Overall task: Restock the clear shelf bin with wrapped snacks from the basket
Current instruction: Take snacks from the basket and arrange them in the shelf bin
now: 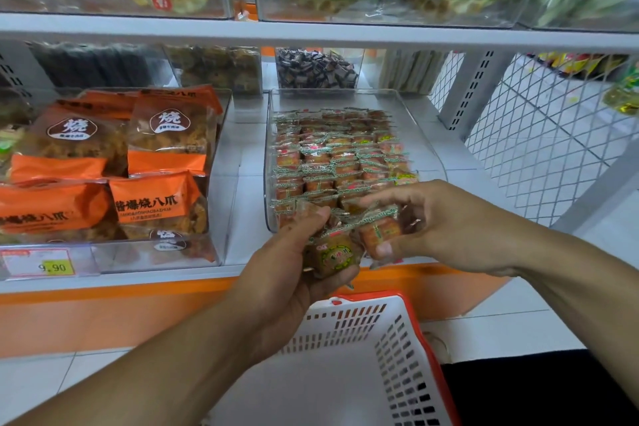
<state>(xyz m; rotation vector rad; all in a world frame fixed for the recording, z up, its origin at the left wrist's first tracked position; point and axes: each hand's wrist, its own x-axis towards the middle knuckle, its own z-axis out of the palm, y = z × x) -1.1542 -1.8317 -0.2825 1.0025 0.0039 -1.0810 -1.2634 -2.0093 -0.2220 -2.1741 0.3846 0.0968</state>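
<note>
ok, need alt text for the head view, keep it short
Two hands hold wrapped snacks at the front of a clear shelf bin lined with rows of the same snacks: left hand grips several, right hand pinches one. A white basket sits below.

White metal shelf with orange front edge: two clear plastic bins are set directly on it, side by side, apart. Left clear bin is filled with orange snack bags; a yellow price tag is fixed at its front. Right clear shelf bin is lined with rows of small wrapped snacks. White-tiled floor is seen below; a white slotted plastic basket with red rim is seen over it.
</note>
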